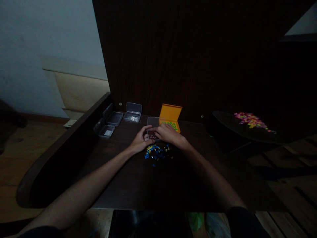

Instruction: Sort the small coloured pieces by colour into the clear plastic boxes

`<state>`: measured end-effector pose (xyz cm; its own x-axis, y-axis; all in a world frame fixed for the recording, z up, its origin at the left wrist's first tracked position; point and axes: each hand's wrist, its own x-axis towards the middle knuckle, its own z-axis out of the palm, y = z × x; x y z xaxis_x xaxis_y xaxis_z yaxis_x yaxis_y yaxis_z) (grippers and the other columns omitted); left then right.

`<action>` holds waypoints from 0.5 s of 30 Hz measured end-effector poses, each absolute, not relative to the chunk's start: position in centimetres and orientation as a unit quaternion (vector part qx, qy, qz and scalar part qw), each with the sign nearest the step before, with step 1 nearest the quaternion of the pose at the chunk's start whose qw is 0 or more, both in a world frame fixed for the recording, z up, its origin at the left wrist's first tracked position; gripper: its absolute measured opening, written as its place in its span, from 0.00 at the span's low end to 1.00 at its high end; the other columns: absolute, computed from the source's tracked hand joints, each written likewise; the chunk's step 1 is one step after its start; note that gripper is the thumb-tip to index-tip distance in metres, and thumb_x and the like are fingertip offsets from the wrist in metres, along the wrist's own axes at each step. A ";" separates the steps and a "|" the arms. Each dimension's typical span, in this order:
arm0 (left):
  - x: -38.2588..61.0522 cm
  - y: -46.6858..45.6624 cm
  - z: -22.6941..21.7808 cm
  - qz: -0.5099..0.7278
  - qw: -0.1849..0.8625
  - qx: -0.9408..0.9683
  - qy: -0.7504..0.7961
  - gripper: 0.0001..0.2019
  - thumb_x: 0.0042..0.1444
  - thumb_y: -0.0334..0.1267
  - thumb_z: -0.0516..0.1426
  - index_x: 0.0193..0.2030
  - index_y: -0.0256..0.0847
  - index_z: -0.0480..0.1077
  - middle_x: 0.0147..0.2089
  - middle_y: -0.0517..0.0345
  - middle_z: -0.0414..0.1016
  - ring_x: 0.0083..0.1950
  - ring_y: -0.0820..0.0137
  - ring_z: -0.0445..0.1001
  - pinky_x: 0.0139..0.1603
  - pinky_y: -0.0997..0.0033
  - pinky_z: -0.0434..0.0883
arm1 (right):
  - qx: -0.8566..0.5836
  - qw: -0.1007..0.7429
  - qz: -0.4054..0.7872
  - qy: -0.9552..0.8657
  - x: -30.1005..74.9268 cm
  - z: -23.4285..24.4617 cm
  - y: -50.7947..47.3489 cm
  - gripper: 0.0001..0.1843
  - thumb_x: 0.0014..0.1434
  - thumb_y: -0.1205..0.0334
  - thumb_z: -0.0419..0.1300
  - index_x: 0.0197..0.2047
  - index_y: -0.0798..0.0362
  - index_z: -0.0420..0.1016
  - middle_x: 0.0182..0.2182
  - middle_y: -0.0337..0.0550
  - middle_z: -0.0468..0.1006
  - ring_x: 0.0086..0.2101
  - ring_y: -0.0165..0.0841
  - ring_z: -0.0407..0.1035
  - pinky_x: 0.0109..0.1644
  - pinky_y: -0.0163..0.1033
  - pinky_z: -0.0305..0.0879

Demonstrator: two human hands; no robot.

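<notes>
A clear plastic box (153,122) stands on the dark table with its lid raised and small dark reddish pieces inside. My left hand (141,140) is closed around the box's left side, thumb toward the near edge. My right hand (166,132) reaches over the box from the right with its fingers bent together at the opening; anything between the fingertips is hidden. Just in front of both hands lies a loose pile of small blue and yellow pieces (156,152). Behind my right hand is an open orange box (170,112) holding small green pieces.
More open clear boxes stand at the back left: one with shiny contents (132,117), a larger one (115,118), and one with a white piece (107,132). A raised wooden side (66,145) borders the left. Pink and yellow pieces (251,120) lie on a dark surface at right.
</notes>
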<state>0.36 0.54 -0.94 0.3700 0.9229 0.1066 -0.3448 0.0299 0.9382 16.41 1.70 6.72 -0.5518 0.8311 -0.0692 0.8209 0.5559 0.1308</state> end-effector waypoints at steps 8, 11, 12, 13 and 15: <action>0.4 0.5 -0.9 0.484 0.654 0.504 0.291 0.35 0.38 0.26 0.65 0.55 0.41 0.61 0.59 0.46 0.65 0.48 0.67 0.75 0.50 0.62 0.72 | 0.480 0.020 0.010 0.877 17.2 7.2 1.5 0.17 0.62 0.63 0.50 0.49 0.53 0.75 0.36 0.50 0.78 0.35 0.37 0.70 0.37 0.37 0.56; 0.4 0.6 -0.9 0.484 0.654 0.501 0.295 0.35 0.38 0.25 0.65 0.55 0.42 0.61 0.58 0.46 0.66 0.47 0.67 0.75 0.50 0.63 0.72 | 0.474 -0.017 -0.030 0.880 17.9 7.6 1.2 0.15 0.59 0.64 0.52 0.45 0.53 0.77 0.32 0.45 0.78 0.31 0.33 0.68 0.34 0.35 0.53; 0.4 0.6 -0.9 0.483 0.655 0.500 0.297 0.35 0.38 0.25 0.65 0.55 0.42 0.61 0.58 0.47 0.65 0.46 0.68 0.75 0.50 0.64 0.72 | 0.469 -0.033 -0.047 0.882 18.2 7.7 1.0 0.14 0.59 0.65 0.53 0.44 0.52 0.77 0.31 0.43 0.77 0.30 0.32 0.67 0.33 0.34 0.52; 0.4 0.6 -0.9 0.483 0.654 0.500 0.298 0.35 0.38 0.25 0.65 0.55 0.41 0.61 0.58 0.47 0.65 0.46 0.68 0.75 0.49 0.65 0.72 | 0.463 -0.049 -0.065 0.883 18.5 7.9 0.7 0.13 0.58 0.65 0.53 0.43 0.52 0.77 0.28 0.41 0.76 0.28 0.30 0.66 0.33 0.34 0.52; 0.3 0.5 -0.8 0.484 0.653 0.498 0.301 0.35 0.37 0.25 0.65 0.55 0.41 0.61 0.58 0.47 0.65 0.45 0.69 0.75 0.48 0.66 0.72 | 0.448 -0.072 -0.103 0.885 19.0 8.1 0.1 0.12 0.57 0.66 0.55 0.42 0.53 0.78 0.24 0.38 0.74 0.26 0.27 0.63 0.31 0.32 0.50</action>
<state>0.34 0.52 -0.82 0.3501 0.9324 0.0895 -0.3336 0.0348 0.9421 18.97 0.11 8.09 -0.5886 0.8076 0.0354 0.7779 0.5778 -0.2471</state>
